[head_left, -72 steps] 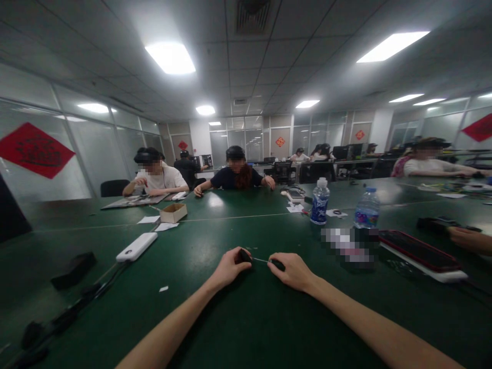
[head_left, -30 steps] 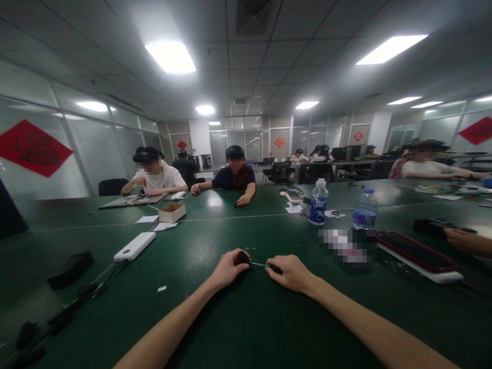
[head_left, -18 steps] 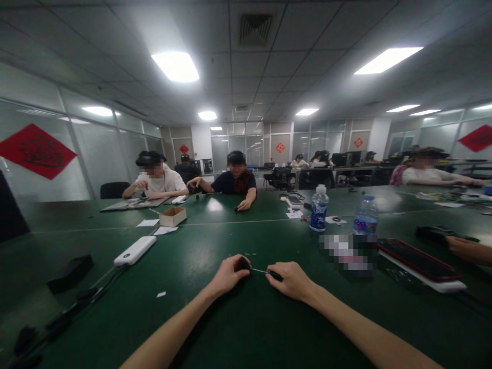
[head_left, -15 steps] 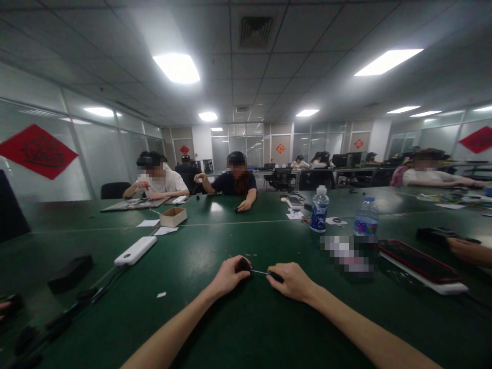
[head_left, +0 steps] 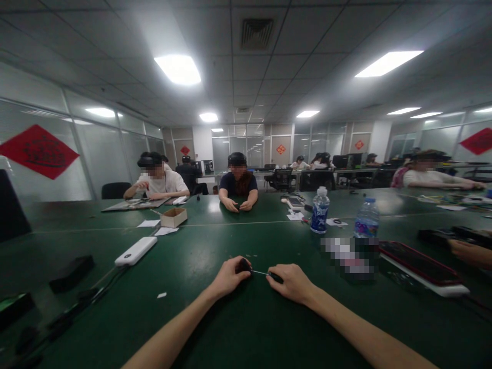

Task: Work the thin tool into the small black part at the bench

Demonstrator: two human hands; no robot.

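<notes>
My right hand is closed round the dark handle of a screwdriver, lying low over the green table. Its thin metal shaft points left and meets a small black object. That object sits in the closed fingers of my left hand, which hide most of it, so its kind cannot be made out. Both forearms reach in from the bottom edge.
To the left are a white power bank with cables, a black box and a cardboard box. On the right stand two bottles, near a red-edged phone on a white block. Co-workers sit around the table.
My hands, the screwdriver and the black object stay almost in place. The person opposite has lowered a raised hand to meet the other. A hand at the left edge has gone from view.
</notes>
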